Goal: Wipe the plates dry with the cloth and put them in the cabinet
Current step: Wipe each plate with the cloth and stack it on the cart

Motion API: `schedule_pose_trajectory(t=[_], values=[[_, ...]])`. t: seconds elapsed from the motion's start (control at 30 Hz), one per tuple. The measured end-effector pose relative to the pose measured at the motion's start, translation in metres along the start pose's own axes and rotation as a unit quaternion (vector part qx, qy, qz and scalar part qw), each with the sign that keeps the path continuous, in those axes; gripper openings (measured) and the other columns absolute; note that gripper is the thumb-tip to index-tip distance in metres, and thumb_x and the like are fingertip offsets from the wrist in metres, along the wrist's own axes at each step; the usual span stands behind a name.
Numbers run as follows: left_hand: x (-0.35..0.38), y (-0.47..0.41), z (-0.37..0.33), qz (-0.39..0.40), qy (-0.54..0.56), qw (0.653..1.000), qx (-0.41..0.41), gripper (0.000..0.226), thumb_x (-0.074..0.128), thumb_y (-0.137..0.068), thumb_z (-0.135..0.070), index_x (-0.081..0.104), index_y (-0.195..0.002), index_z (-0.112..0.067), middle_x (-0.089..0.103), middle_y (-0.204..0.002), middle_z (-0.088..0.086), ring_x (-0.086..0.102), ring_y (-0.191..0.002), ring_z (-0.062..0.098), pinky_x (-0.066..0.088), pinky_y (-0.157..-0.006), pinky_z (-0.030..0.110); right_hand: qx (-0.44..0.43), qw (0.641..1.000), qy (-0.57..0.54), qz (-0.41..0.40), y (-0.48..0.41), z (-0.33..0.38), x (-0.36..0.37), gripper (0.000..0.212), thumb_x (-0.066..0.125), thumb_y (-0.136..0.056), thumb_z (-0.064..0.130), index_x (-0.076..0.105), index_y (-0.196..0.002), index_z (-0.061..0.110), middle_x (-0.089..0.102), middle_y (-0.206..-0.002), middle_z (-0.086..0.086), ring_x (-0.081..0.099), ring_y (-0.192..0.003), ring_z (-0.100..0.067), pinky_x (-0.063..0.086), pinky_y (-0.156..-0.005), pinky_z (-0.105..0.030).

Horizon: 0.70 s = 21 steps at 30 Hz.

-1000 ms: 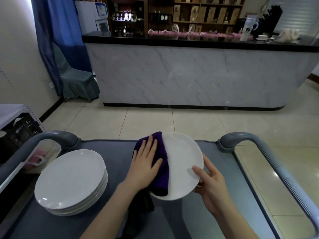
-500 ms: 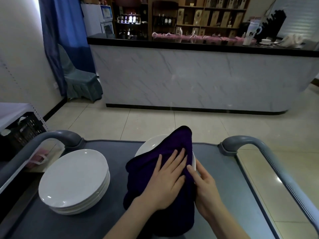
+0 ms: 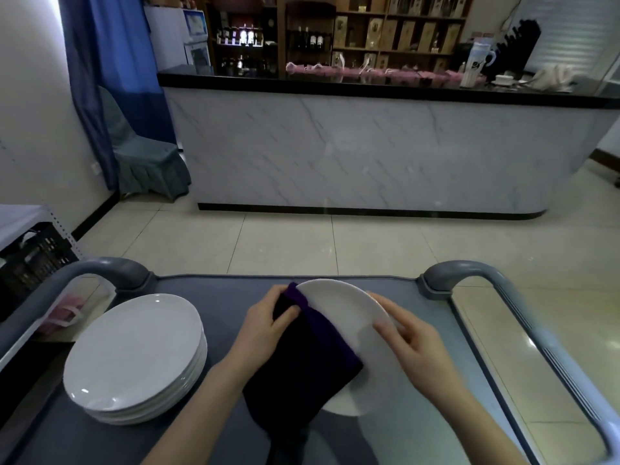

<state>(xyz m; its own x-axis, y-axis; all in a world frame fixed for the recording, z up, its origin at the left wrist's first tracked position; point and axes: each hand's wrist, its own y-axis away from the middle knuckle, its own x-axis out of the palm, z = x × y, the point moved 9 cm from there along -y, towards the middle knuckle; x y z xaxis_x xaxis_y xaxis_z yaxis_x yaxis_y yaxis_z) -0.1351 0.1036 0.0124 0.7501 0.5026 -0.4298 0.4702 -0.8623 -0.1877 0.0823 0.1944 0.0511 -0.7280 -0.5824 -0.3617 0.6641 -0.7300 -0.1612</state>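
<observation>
Grey cart (image 3: pixel 214 297) in front of a marble bar (image 3: pixel 335 146). Over the cart, between both hands, tilted: plate (image 3: pixel 339 310), left half under dark purple cloth (image 3: pixel 308 364). Left hand (image 3: pixel 268 325) gripping cloth at the plate's left edge, thumb curled on top. Right hand (image 3: pixel 412 344) pinching the right rim, blurred. Stack (image 3: pixel 134 354) of plates left on the cart, apart.

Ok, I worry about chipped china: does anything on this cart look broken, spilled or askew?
Nothing stands out. The stack of plates sits neatly on the cart. The plate being wiped looks whole, pinched by the right hand, while the left hand grips the purple cloth over it.
</observation>
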Motion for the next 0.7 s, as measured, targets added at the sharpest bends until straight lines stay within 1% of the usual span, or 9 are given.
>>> schedule_pose_trajectory(t=[0.07,0.13,0.2,0.23,0.3,0.4,0.5,0.6,0.7], values=[[-0.001,0.003,-0.01,0.002,0.028,1.0,0.015,0.036,0.063,-0.095,-0.015,0.06,-0.093,-0.051,0.07,-0.093,-0.022,0.064,-0.088,-0.004,0.043,-0.072,0.006,-0.023,0.994,0.1,-0.028,-0.008,0.011,-0.011,0.031,0.058,-0.1,0.021,0.064,-0.112,0.049,0.067,-0.105,0.033,0.063,-0.099,0.008,0.048,-0.081,-0.011],[0.003,0.002,-0.025,0.019,0.043,0.998,0.03,0.03,0.065,-0.093,-0.015,0.063,-0.093,-0.045,0.071,-0.093,-0.019,0.065,-0.087,-0.001,0.044,-0.073,0.008,-0.052,0.983,0.177,-0.021,-0.015,0.021,-0.01,0.024,0.057,-0.099,0.027,0.06,-0.102,0.051,0.068,-0.093,0.032,0.064,-0.087,0.007,0.046,-0.071,-0.011],[0.01,0.0,-0.04,0.06,0.043,0.996,0.05,0.023,0.067,-0.091,-0.018,0.065,-0.096,-0.04,0.071,-0.095,-0.017,0.066,-0.09,0.0,0.046,-0.077,0.01,-0.091,0.967,0.237,0.022,-0.02,0.03,0.003,0.014,0.056,-0.099,0.033,0.067,-0.106,0.038,0.072,-0.085,0.013,0.067,-0.078,-0.01,0.051,-0.071,-0.028],[0.014,0.0,-0.046,0.081,0.033,0.994,0.064,0.021,0.069,-0.089,-0.019,0.066,-0.097,-0.038,0.071,-0.095,-0.017,0.065,-0.091,0.0,0.046,-0.08,0.012,-0.115,0.954,0.275,0.044,-0.021,0.035,0.012,0.018,0.056,-0.099,0.035,0.069,-0.11,0.031,0.072,-0.082,0.006,0.067,-0.075,-0.021,0.051,-0.07,-0.037],[0.023,-0.001,-0.052,0.111,0.015,0.991,0.075,0.018,0.07,-0.088,-0.02,0.066,-0.097,-0.035,0.071,-0.096,-0.016,0.065,-0.092,0.001,0.047,-0.082,0.014,-0.14,0.934,0.321,0.071,-0.024,0.039,0.026,0.024,0.055,-0.099,0.038,0.069,-0.115,0.027,0.072,-0.082,0.0,0.065,-0.074,-0.029,0.05,-0.069,-0.043],[0.02,-0.003,-0.041,0.076,0.056,0.995,0.029,0.015,0.067,-0.091,-0.02,0.066,-0.093,-0.034,0.071,-0.09,-0.013,0.065,-0.085,0.002,0.048,-0.075,0.016,-0.112,0.962,0.249,0.034,-0.03,0.036,0.016,0.019,0.059,-0.098,0.032,0.072,-0.109,0.024,0.075,-0.087,0.009,0.069,-0.081,-0.016,0.052,-0.076,-0.036],[0.002,0.002,-0.014,-0.056,0.094,0.993,-0.033,0.015,0.06,-0.096,-0.019,0.065,-0.092,-0.033,0.071,-0.085,-0.013,0.064,-0.079,0.001,0.047,-0.068,0.014,-0.046,0.993,0.082,-0.075,-0.03,0.025,-0.009,0.015,0.06,-0.099,0.026,0.075,-0.099,0.029,0.073,-0.087,0.018,0.067,-0.083,0.0,0.05,-0.072,-0.021],[-0.002,0.022,0.017,-0.18,0.151,0.964,-0.126,0.012,0.054,-0.099,-0.027,0.064,-0.093,-0.025,0.07,-0.083,-0.008,0.064,-0.079,0.009,0.046,-0.065,0.019,-0.016,0.977,-0.049,-0.208,-0.019,0.02,-0.016,0.023,0.058,-0.101,0.024,0.072,-0.087,0.035,0.069,-0.078,0.018,0.061,-0.071,0.003,0.045,-0.061,-0.01],[-0.002,0.031,0.028,-0.21,0.186,0.947,-0.158,0.014,0.055,-0.099,-0.027,0.065,-0.091,-0.02,0.07,-0.082,-0.004,0.063,-0.079,0.014,0.047,-0.067,0.025,0.007,0.966,-0.097,-0.24,-0.009,0.014,-0.009,0.024,0.056,-0.101,0.025,0.071,-0.094,0.042,0.071,-0.088,0.019,0.065,-0.08,0.002,0.048,-0.064,-0.011]])
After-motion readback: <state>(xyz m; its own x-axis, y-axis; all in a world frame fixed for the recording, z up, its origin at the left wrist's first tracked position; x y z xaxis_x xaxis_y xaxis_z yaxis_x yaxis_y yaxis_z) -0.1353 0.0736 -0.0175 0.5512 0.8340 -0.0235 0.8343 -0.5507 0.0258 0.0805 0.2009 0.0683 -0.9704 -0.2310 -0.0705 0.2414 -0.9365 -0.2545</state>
